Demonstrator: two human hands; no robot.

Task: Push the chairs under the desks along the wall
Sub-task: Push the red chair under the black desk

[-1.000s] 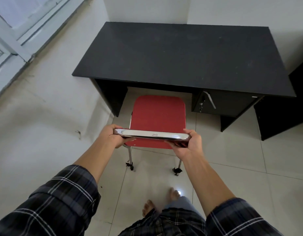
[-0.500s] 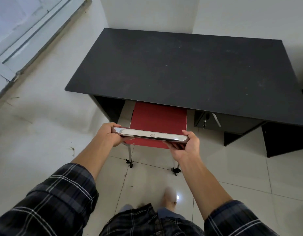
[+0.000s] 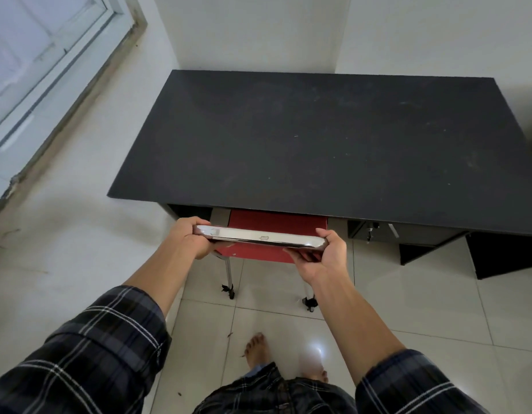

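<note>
red chair seat half under black desk, both hands gripping chrome backrest

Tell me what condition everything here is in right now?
Red-seated metal-framed chair: seat partly under the desk, rear legs on the tiles.
Black rectangular desk: top bare, dusty.
Black desk drawer: shut, key in lock.
Left hand: gripping the chair's backrest.
Right hand: gripping the backrest.

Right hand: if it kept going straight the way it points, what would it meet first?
Probably the front edge of the black desk. The right hand, gripping the chair backrest, points toward that edge above the red seat. Depth is unclear; it might pass just beneath.
</note>
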